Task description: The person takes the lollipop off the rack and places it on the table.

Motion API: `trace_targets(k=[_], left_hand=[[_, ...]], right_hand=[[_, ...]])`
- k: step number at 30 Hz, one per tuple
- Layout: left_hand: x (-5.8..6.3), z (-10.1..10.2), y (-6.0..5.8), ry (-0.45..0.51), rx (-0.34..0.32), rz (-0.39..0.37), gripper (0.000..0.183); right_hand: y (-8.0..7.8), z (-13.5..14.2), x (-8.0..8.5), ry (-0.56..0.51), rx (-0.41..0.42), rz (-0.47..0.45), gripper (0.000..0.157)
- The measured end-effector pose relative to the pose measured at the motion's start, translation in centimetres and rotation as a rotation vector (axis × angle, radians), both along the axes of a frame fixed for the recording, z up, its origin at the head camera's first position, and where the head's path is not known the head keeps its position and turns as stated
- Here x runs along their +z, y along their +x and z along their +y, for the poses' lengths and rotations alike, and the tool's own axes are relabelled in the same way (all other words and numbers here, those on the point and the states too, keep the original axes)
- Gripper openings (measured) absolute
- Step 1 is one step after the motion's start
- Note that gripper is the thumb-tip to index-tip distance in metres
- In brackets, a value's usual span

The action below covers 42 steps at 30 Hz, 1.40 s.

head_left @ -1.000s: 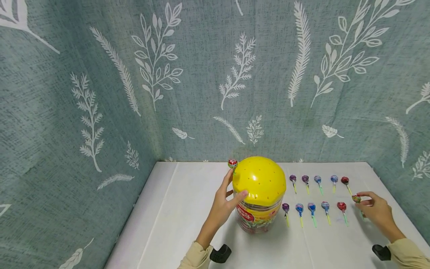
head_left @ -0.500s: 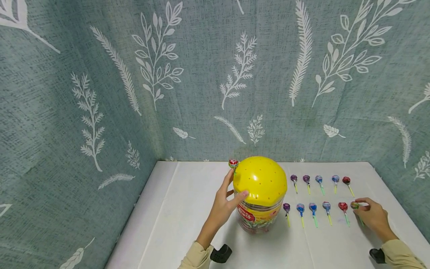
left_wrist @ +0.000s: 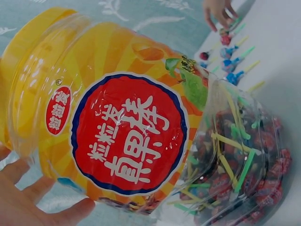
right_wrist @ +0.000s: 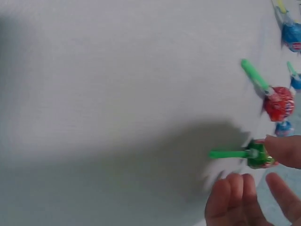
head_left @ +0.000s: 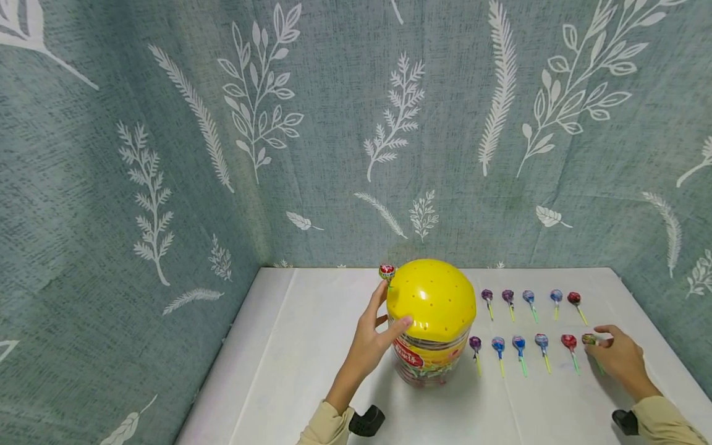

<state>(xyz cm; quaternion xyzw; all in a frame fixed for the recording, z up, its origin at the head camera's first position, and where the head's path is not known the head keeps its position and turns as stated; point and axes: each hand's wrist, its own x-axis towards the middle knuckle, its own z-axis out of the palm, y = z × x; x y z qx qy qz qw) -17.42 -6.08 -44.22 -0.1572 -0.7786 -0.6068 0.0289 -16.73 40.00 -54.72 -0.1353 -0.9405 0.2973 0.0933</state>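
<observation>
A clear jar (left_wrist: 127,108) with a yellow lid (head_left: 431,300) and a red-and-orange label stands upright on the white table. Fingers extended, my left hand (head_left: 369,324) rests against its left side, thumb on the lid's edge. Just beyond those fingertips shows a red-and-green lollipop (head_left: 386,272). Over at the right, my right hand (head_left: 620,355) is at a green-wrapped lollipop (right_wrist: 258,154) with a green stick. Its thumb meets the candy head, while the other fingers stand slightly apart from it. Beside that candy lies a red lollipop (head_left: 568,342).
Two rows of lollipops in purple, blue and red wrappers lie right of the jar; a dark red one (head_left: 574,298) ends the back row. More lollipops (left_wrist: 235,160) fill the jar's lower part. A leaf-patterned cloth (head_left: 334,123) rises behind the table (head_left: 295,358).
My right hand has moved slightly left and down with the green-wrapped lollipop, lining it up beside the red one, and its fingers have since parted a little. My left hand has stayed at the jar.
</observation>
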Motion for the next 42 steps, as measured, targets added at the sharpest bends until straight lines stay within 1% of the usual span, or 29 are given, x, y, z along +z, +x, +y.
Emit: trace_targets(k=[3, 7, 11, 12, 13, 14, 16, 17, 18, 19, 20, 23, 27, 35, 42], left_hand=[[0.0, 0.0, 0.0, -0.001, 0.002, -0.003, 0.077], [0.0, -0.1, 0.1, -0.001, 0.006, -0.011, 0.078], [0.0, -0.2, 0.0, 0.002, 0.007, -0.006, 0.078], [0.0, -0.2, 0.0, 0.004, 0.006, -0.004, 0.078], [0.0, -0.2, -0.1, 0.004, 0.006, 0.000, 0.078], [0.0, -0.2, -0.1, 0.003, 0.006, 0.001, 0.078], [0.1, -0.2, -0.2, 0.004, 0.003, 0.006, 0.078], [0.1, -0.2, -0.2, 0.005, 0.001, 0.007, 0.078], [0.1, -0.2, -0.3, 0.004, 0.000, 0.007, 0.078], [0.1, -0.1, -0.3, 0.005, -0.001, 0.007, 0.078], [0.0, -0.1, -0.3, 0.006, -0.002, 0.007, 0.078], [0.1, 0.0, -0.2, 0.006, -0.002, 0.003, 0.077], [0.1, 0.1, -0.2, 0.006, -0.003, 0.004, 0.077], [0.1, 0.1, 0.0, 0.004, -0.002, -0.001, 0.077], [0.0, 0.0, -0.1, -0.001, 0.004, 0.004, 0.077]], right_hand=[[-0.1, -0.3, 0.8, 0.006, -0.008, 0.008, 0.041], [-0.4, -0.8, 2.4, -0.041, 0.001, -0.008, 0.043], [-1.8, -0.7, 1.8, -0.085, 0.028, 0.034, 0.042], [-2.1, -0.8, 1.8, -0.099, 0.046, 0.041, 0.042], [-2.5, -1.0, 1.8, -0.121, 0.038, 0.054, 0.040], [-2.6, -1.4, 2.1, -0.135, 0.057, 0.065, 0.039], [-2.5, -3.0, 4.0, -0.169, 0.092, 0.080, 0.037], [-2.4, -3.8, 4.8, -0.162, 0.111, 0.106, 0.035], [-2.2, -4.7, 5.7, -0.175, 0.144, 0.120, 0.035], [-2.0, -5.5, 6.5, -0.178, 0.161, 0.140, 0.033], [-1.8, -6.3, 7.4, -0.178, 0.201, 0.150, 0.034], [-1.5, -8.2, 9.2, -0.189, 0.239, 0.180, 0.030], [-1.5, -9.8, 10.7, -0.200, 0.268, 0.205, 0.028], [-1.5, -12.1, 13.1, -0.216, 0.335, 0.258, 0.028], [-1.3, -14.4, 15.6, -0.291, 0.411, 0.323, 0.027]])
